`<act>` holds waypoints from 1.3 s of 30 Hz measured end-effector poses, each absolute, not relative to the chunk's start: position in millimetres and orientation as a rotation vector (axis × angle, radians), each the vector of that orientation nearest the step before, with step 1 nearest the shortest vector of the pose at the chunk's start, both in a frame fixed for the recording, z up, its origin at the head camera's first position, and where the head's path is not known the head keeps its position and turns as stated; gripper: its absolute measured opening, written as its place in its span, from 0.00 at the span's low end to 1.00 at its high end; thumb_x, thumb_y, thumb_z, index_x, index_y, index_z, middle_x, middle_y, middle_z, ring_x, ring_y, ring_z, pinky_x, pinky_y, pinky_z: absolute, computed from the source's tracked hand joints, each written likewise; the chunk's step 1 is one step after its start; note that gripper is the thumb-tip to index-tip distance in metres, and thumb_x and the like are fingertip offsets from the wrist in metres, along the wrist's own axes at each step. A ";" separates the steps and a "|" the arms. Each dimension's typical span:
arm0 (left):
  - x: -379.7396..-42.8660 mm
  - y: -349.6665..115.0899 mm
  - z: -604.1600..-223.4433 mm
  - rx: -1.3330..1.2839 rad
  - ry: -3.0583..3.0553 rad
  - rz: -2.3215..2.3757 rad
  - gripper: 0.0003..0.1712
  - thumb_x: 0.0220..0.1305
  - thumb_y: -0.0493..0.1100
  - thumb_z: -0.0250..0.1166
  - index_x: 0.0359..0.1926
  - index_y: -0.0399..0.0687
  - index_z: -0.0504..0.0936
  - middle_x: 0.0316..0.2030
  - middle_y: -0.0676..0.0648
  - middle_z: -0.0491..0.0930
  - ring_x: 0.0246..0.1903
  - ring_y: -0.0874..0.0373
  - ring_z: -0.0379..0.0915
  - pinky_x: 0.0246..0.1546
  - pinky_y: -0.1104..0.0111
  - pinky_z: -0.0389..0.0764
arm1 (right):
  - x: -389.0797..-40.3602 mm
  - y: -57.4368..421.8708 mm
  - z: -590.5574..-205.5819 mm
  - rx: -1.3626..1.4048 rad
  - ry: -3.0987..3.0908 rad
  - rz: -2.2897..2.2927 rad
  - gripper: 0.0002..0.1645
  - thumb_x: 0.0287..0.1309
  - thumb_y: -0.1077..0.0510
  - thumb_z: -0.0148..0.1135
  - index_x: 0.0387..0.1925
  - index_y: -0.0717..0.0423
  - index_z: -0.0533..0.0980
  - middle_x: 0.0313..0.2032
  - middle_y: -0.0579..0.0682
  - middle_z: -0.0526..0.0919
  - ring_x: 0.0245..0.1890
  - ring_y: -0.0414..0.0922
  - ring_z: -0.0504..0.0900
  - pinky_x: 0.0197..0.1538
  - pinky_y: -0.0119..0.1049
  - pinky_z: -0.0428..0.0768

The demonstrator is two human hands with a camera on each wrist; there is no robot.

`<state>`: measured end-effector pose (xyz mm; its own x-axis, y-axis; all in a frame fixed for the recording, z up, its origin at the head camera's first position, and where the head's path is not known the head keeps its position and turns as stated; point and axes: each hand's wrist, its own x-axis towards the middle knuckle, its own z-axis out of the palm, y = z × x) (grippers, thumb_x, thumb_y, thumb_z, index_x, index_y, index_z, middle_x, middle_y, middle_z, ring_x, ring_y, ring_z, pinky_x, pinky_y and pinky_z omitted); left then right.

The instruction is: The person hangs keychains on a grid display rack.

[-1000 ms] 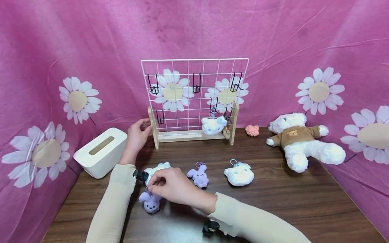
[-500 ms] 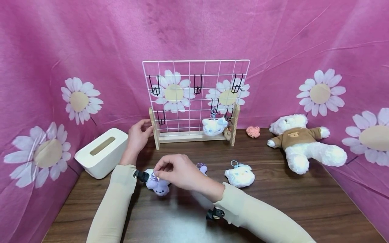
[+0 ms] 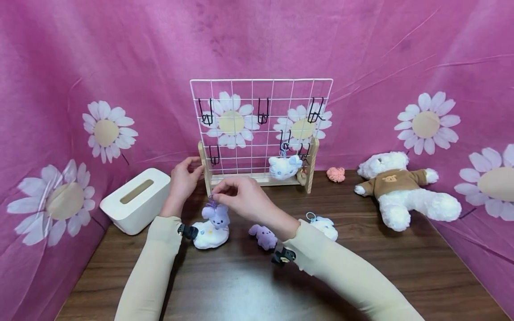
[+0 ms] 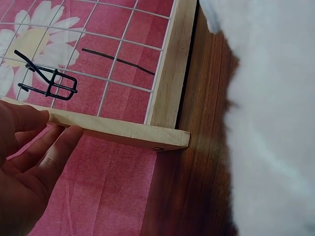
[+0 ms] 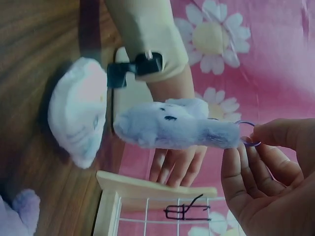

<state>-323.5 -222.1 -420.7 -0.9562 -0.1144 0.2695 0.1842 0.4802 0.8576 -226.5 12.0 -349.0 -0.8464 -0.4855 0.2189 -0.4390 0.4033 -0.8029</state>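
Note:
My right hand [image 3: 246, 198] pinches the purple ring of a purple bunny plush keychain [image 3: 218, 217], which hangs below the fingers. In the right wrist view the bunny [image 5: 167, 125] dangles by its ring from thumb and fingertips. My left hand [image 3: 184, 180] holds the left wooden post of a wire grid display rack [image 3: 205, 167]; in the left wrist view thumb and fingers lie on either side of that post [image 4: 113, 129]. Black double hooks [image 3: 207, 118] sit on the grid. From one of them hangs a white cat plush keychain [image 3: 283, 168].
A white cat plush [image 3: 210, 239] lies below the held bunny. Another purple bunny [image 3: 265, 237] and a white cat plush [image 3: 326, 227] lie further right, partly behind the right forearm. A tissue box [image 3: 136, 200], a pink fluffy piece [image 3: 335, 174] and a teddy bear [image 3: 401, 187] stand around.
My right hand has lifted the purple bunny keychain up and forward toward the rack, away from the table's front. My left hand stays on the rack's post.

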 end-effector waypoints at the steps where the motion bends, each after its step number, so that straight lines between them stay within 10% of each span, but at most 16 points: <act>1: -323.9 -222.2 -420.7 -0.057 -2.443 -1.457 0.19 0.83 0.39 0.67 0.67 0.36 0.85 0.57 0.32 0.91 0.51 0.41 0.92 0.40 0.82 0.93 | -230.1 11.5 -349.5 -0.851 2.593 -1.472 0.04 0.73 0.57 0.74 0.43 0.49 0.92 0.40 0.45 0.95 0.36 0.32 0.83 0.40 0.24 0.85; 21: -327.1 -224.1 -422.7 -0.086 -2.434 -1.482 0.17 0.82 0.36 0.66 0.64 0.32 0.85 0.56 0.29 0.90 0.52 0.37 0.90 0.49 0.58 1.00 | -286.3 -7.1 -369.9 -0.717 2.631 -1.637 0.07 0.74 0.59 0.74 0.48 0.56 0.92 0.41 0.52 0.95 0.35 0.37 0.83 0.34 0.24 0.84; 30: -325.2 -226.9 -422.2 -0.027 -2.532 -1.259 0.19 0.82 0.42 0.67 0.67 0.41 0.86 0.57 0.36 0.92 0.53 0.41 0.90 0.50 0.65 0.87 | -306.8 -19.9 -374.9 -0.657 2.642 -1.693 0.07 0.75 0.56 0.74 0.49 0.53 0.91 0.41 0.51 0.94 0.38 0.41 0.84 0.37 0.26 0.82; 39: -327.2 -224.9 -424.3 -0.072 -2.514 -1.467 0.22 0.83 0.37 0.66 0.71 0.34 0.82 0.61 0.30 0.88 0.56 0.38 0.89 0.53 0.53 0.99 | -322.3 -20.9 -384.0 -0.517 2.639 -1.709 0.09 0.77 0.58 0.71 0.51 0.56 0.91 0.45 0.52 0.94 0.41 0.43 0.86 0.44 0.30 0.89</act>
<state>-327.2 -224.9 -424.3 -0.9724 -0.0726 0.2217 0.1572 0.4979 0.8529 -322.3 -20.9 -384.0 -0.9463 -0.2444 0.2116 -0.2931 0.3722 -0.8807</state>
